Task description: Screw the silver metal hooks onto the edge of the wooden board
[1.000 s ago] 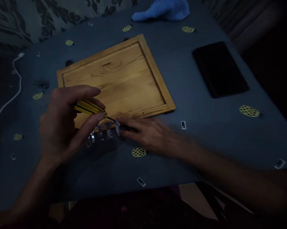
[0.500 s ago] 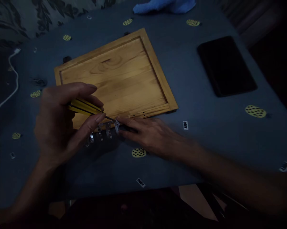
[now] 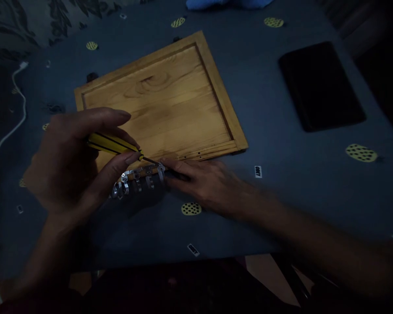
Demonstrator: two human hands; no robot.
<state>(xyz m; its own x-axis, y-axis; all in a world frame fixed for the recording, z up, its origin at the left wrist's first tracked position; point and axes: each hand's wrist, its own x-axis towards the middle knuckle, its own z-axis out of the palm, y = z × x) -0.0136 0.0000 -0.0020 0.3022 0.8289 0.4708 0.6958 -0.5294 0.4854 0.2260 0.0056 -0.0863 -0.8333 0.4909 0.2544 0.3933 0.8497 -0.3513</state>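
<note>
Screwdriver (image 3: 113, 144) slants at panel (image 3: 173, 100) edge — black slab (image 3: 322, 87) well apart.

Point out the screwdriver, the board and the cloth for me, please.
Screwdriver (image 3: 111, 144), head view: on its yellow handle.
Board (image 3: 160, 104), head view: on its bare inner panel.
Cloth (image 3: 212, 4), head view: on its visible lower part.

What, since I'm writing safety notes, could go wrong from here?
The screwdriver in the left hand has its tip close to the right hand's fingertips, so a slip could jab a finger. The metal pieces jut past the wooden panel's near edge, so a wrist might catch on them. The light is dim, so the tip might stray unnoticed.
</note>
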